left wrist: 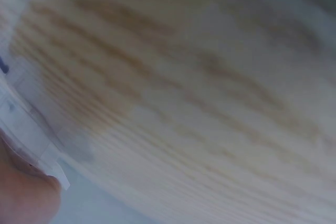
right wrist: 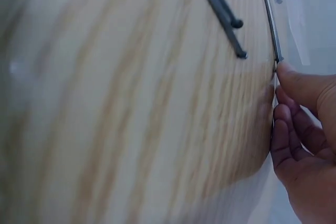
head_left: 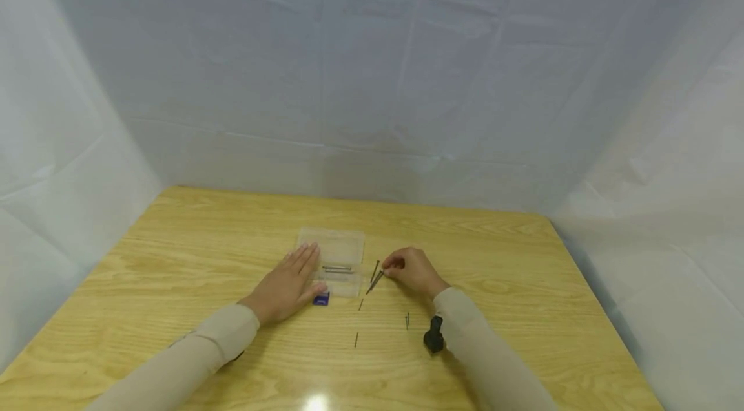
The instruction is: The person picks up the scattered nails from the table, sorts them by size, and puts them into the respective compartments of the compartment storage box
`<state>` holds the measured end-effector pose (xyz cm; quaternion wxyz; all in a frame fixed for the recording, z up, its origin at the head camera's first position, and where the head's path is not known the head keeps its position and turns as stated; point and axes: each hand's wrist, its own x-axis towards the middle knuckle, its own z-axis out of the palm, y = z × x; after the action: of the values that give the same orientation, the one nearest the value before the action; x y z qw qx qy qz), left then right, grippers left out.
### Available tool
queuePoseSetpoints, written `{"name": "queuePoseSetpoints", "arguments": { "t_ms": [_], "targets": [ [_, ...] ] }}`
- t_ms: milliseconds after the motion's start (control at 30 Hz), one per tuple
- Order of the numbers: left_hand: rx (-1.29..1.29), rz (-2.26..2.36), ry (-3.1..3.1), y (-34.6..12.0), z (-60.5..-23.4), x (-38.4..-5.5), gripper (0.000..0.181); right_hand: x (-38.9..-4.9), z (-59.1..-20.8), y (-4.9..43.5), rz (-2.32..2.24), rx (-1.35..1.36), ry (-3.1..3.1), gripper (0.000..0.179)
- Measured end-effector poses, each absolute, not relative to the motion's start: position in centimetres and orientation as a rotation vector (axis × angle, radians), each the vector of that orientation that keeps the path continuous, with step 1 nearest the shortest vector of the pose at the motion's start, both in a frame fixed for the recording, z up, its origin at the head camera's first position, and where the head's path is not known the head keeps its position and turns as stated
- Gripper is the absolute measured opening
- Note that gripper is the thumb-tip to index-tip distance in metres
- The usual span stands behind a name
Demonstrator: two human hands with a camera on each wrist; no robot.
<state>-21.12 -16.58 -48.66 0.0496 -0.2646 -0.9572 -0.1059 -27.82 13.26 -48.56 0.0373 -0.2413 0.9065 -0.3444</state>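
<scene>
The left hand (head_left: 285,282) is laid flat, fingers straight, on the left part of the clear box (head_left: 349,246); a blue tab (head_left: 321,299) lies beside its thumb. Two long nails (head_left: 337,267) are held in the box, just right of that hand. The box is best steadied by light pressure. Between the hands, the tilted nail (head_left: 374,282) appears narrowly pinched near one end by the right hand (head_left: 411,269); it should be lifted clear of the neighbouring nail (head_left: 374,272). Small nails (head_left: 356,340) are scattered nearer the wrists. The wood-grained counter (head_left: 494,256) is enclosed behind and on both sides by pale sheeting (head_left: 372,75).
</scene>
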Motion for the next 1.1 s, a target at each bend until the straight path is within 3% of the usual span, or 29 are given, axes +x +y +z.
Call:
{"name": "queuePoseSetpoints", "arguments": {
  "t_ms": [1100],
  "targets": [
    [-0.809, -0.312, -2.922, -16.48, -48.81, -21.2, 0.074, -28.29, -49.28, 14.17, -0.941, -0.998, 2.783, 0.004]
  ]
}}
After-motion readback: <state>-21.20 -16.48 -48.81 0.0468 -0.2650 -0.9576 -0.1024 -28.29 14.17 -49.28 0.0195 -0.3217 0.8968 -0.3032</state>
